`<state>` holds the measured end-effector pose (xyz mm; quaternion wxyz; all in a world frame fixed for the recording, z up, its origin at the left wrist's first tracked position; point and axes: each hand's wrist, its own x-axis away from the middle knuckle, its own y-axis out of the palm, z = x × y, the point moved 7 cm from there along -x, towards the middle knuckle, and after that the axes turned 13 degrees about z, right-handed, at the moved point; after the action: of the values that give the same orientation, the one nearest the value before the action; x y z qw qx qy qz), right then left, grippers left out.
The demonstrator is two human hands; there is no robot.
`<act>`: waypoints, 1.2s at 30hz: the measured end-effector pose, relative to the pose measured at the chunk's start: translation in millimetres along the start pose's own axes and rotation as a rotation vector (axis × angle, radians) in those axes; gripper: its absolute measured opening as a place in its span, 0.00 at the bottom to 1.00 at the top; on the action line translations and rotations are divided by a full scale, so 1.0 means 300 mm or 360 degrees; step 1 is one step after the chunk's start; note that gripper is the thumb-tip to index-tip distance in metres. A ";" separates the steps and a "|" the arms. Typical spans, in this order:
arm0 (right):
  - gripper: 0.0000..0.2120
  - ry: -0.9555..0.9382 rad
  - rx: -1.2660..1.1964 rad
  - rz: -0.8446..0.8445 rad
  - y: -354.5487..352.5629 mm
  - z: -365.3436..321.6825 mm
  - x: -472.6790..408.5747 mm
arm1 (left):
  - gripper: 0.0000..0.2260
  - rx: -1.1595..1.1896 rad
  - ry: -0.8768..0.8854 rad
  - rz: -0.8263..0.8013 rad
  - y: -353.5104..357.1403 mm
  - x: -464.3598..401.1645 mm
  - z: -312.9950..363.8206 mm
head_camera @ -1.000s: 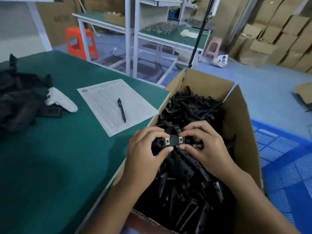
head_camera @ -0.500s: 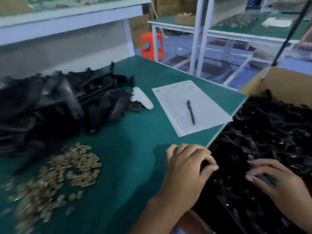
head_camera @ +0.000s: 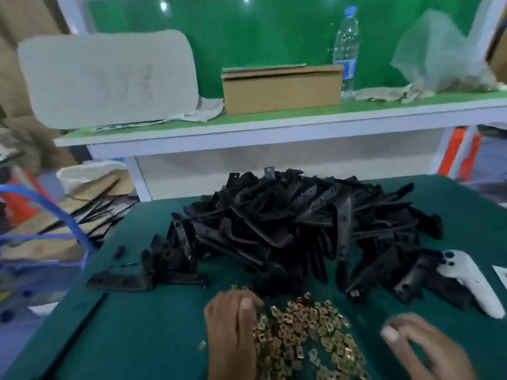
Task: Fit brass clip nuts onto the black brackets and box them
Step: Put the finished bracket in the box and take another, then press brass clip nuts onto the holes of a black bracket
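A big heap of black brackets (head_camera: 288, 229) lies across the middle of the green table (head_camera: 137, 330). One bracket (head_camera: 120, 281) lies apart at the heap's left. In front of the heap is a spread of small brass clip nuts (head_camera: 310, 330). My left hand (head_camera: 233, 327) rests on the left edge of the nuts, back up, fingers bent down onto them; I see nothing held in it. My right hand (head_camera: 422, 352) is blurred at the right of the nuts, fingers loosely spread and empty. The packing box is out of view.
A white hand controller (head_camera: 474, 286) lies against the heap's right side, with a paper corner (head_camera: 500, 272) beyond it. Behind the table a shelf holds a cardboard box (head_camera: 279, 89), a water bottle (head_camera: 346, 48) and plastic bags. A blue crate (head_camera: 41, 204) stands off the table's left edge.
My view swung left from the box of brackets to the table. Both hands let go of the fitted bracket in the box and moved to the brass nuts.
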<state>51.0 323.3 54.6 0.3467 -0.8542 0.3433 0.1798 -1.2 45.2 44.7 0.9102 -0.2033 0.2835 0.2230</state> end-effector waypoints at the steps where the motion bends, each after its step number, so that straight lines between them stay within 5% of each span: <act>1: 0.15 0.0018 -0.0238 -0.0224 0.029 -0.033 -0.011 | 0.17 -0.0037 -0.0069 0.0076 -0.021 -0.020 -0.060; 5: 0.03 -0.0089 -0.0246 -0.0511 0.343 -0.147 -0.040 | 0.21 0.0148 -0.0449 0.0409 -0.005 -0.037 -0.239; 8: 0.20 -0.0244 -0.0101 -0.0712 0.515 -0.222 -0.076 | 0.29 0.0185 -0.0742 0.0415 0.024 -0.042 -0.289; 13: 0.14 -0.0651 0.0093 -0.0483 0.572 -0.339 -0.142 | 0.24 0.0179 -0.0558 0.0370 -0.008 -0.030 -0.232; 17: 0.10 -0.0346 -0.0215 0.0026 0.378 -0.317 -0.174 | 0.22 0.0161 -0.0482 0.0288 -0.020 -0.030 -0.199; 22: 0.09 0.0575 -0.0837 0.0080 0.330 -0.187 -0.199 | 0.24 0.0158 -0.0516 0.0182 -0.006 -0.040 -0.199; 24: 0.08 0.0694 -0.0860 0.0045 0.339 -0.167 -0.184 | 0.21 0.0169 -0.0492 0.0119 0.000 -0.042 -0.189; 26: 0.09 0.0364 -0.0705 0.0157 0.311 -0.199 -0.163 | 0.20 0.0221 -0.0473 0.0073 0.006 -0.041 -0.173; 30: 0.12 -0.0818 -0.0544 0.0210 0.264 -0.328 -0.050 | 0.20 0.0489 -0.0601 0.0034 0.014 -0.039 -0.159; 33: 0.12 -0.0945 -0.0694 0.0106 0.260 -0.352 0.012 | 0.26 0.0654 -0.0786 0.0119 0.005 -0.040 -0.187; 36: 0.07 -0.1094 -0.0727 0.0067 0.276 -0.378 0.048 | 0.20 0.0770 -0.1008 0.0219 0.002 -0.053 -0.213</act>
<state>10.2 192.1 86.7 0.2388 -0.7922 0.1762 0.5332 -40.4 9.5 5.9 0.9571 0.1149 0.0462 0.2619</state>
